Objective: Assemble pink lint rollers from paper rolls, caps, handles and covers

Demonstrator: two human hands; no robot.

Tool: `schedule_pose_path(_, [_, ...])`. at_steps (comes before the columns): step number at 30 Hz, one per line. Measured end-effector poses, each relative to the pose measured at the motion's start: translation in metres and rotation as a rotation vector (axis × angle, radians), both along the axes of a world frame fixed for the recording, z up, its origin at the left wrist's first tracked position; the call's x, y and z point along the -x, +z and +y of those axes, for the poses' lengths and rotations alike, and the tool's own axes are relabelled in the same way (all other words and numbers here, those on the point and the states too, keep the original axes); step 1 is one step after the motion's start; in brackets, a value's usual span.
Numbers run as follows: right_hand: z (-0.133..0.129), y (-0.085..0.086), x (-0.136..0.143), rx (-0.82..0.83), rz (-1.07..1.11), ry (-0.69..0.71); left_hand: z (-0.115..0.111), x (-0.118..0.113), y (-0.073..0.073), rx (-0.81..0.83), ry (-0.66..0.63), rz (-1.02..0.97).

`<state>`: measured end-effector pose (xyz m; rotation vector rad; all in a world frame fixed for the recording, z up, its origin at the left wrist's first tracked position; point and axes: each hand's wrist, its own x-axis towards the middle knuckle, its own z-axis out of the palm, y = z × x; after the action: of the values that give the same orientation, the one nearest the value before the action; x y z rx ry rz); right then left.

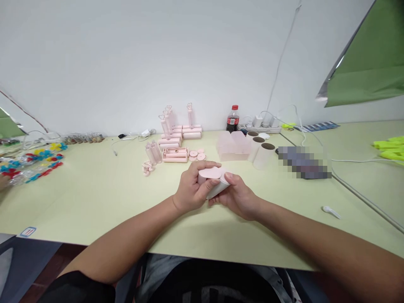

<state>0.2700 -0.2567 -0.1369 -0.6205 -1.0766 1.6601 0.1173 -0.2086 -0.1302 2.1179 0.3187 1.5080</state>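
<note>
Above the middle of the table, my left hand (192, 189) and my right hand (241, 195) are closed around one pink-and-white lint roller (211, 173). A flat, rounded pink end faces up, and its pale side shows between my hands. My left fingers wrap over the far side, with the thumb across the front. My right thumb presses on the upper right edge while the other fingers reach underneath. Beyond my left hand lie an open pink roller case (175, 155), round pink caps (197, 155), small pink parts (147, 168) and clear pink tubes (153, 152).
Pink rollers with heart-topped handles (166, 126) stand along the wall. To the right are translucent pink boxes (232, 146), white rolls with brown cores (264, 155), a cola bottle (232, 119) and a power strip (261, 129). A white earbud (331, 211) lies farther right.
</note>
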Motion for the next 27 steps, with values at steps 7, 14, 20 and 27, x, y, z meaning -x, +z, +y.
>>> schedule_pose_path(7, [-0.004,0.004,0.009,0.002,0.028,-0.061,-0.009,-0.003,0.004,-0.057,0.111,-0.08])
schedule_pose_path(14, [-0.005,0.004,0.011,0.066,-0.026,-0.136,-0.007,-0.004,0.002,-0.061,0.04,-0.062])
schedule_pose_path(20, [-0.006,0.002,0.011,0.064,-0.045,-0.115,-0.008,-0.001,0.001,-0.045,0.045,-0.041])
schedule_pose_path(27, [-0.006,-0.005,0.014,0.016,-0.08,-0.113,-0.007,0.001,-0.001,0.014,0.023,-0.026])
